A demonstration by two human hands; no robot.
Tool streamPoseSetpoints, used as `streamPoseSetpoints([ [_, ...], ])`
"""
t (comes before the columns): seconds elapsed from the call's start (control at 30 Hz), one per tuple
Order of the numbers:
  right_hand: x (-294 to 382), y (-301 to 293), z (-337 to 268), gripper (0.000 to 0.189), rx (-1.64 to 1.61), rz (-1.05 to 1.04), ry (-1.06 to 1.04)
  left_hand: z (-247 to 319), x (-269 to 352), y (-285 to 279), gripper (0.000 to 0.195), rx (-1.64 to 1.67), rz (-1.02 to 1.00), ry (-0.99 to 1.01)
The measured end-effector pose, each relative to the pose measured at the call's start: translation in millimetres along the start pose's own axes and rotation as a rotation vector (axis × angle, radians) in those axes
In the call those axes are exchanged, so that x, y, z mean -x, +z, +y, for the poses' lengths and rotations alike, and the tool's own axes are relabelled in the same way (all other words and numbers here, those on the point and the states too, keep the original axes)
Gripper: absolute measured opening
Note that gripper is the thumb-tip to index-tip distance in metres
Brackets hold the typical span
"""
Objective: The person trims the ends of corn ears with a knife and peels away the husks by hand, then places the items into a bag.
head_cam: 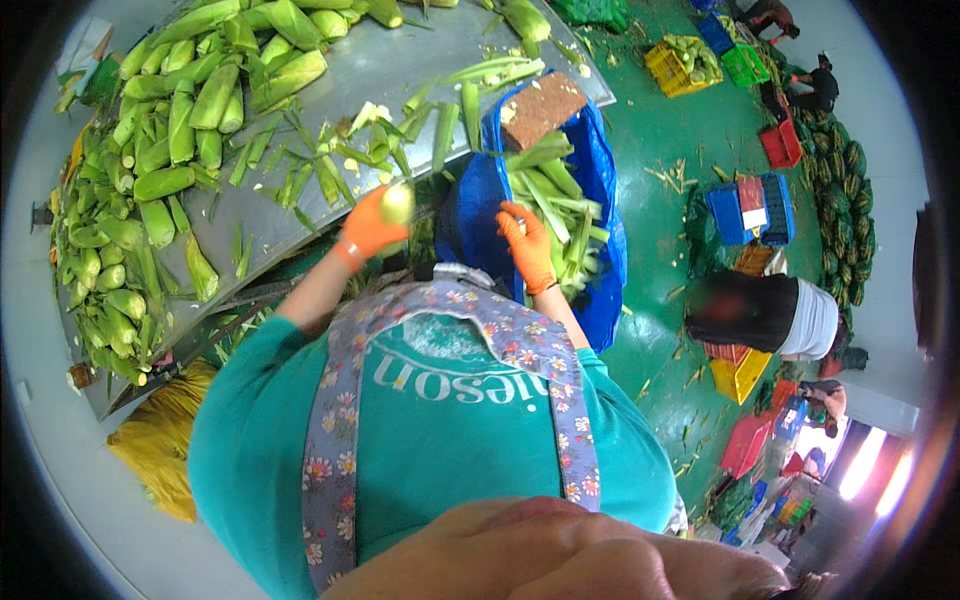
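Note:
My left hand (369, 225), in an orange glove, grips an ear of corn (397, 204) near the edge of a metal table (289, 214). The ear's pale round end faces up; the rest is hidden by the hand and blur. In a matching glove, my right hand (528, 249) hangs over the near side of a blue bag (607, 281), its fingers curled. A small dark or shiny bit shows at those fingers, too small to identify. Stripped green corn husks (559, 199) fill the bag. Up on the table lies a large heap of unhusked corn ears (180, 124).
A brown block (541, 109) rests at the bag's far rim. Loose husk pieces (330, 176) litter the table edge. A yellow sack (169, 439) lies at lower left. On the green floor (649, 195) stand a yellow crate (679, 71) and a blue crate (750, 214). A bent-over person (757, 311) is at right.

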State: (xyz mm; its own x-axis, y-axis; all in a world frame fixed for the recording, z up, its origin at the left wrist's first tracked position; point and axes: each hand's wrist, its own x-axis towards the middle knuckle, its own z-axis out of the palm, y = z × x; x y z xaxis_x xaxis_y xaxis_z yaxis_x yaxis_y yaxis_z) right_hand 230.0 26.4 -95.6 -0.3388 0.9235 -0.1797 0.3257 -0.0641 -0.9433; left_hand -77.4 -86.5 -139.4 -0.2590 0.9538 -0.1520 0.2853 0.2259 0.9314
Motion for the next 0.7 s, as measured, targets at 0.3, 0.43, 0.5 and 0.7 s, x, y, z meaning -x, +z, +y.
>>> streamPoseSetpoints([
  [0.3,-92.5,22.5,-26.5,0.031,-0.117,-0.152,-0.079,-191.9,339.4,-42.2,0.037,-0.47,0.673,-1.149],
  [0.43,-120.6,47.1,-57.3,0.032,-0.083,-0.252,-0.104,-237.8,431.7,-6.8,0.034,-0.345,0.65,-1.552],
  [0.5,-131.6,54.9,-55.5,0.033,0.013,-0.269,-0.147,-237.6,432.1,5.1,0.036,-0.502,0.684,-1.576],
  [0.7,-125.2,80.2,-22.8,0.033,0.185,-0.215,-0.291,-72.0,151.4,-65.3,0.034,-0.6,0.751,-0.058],
])
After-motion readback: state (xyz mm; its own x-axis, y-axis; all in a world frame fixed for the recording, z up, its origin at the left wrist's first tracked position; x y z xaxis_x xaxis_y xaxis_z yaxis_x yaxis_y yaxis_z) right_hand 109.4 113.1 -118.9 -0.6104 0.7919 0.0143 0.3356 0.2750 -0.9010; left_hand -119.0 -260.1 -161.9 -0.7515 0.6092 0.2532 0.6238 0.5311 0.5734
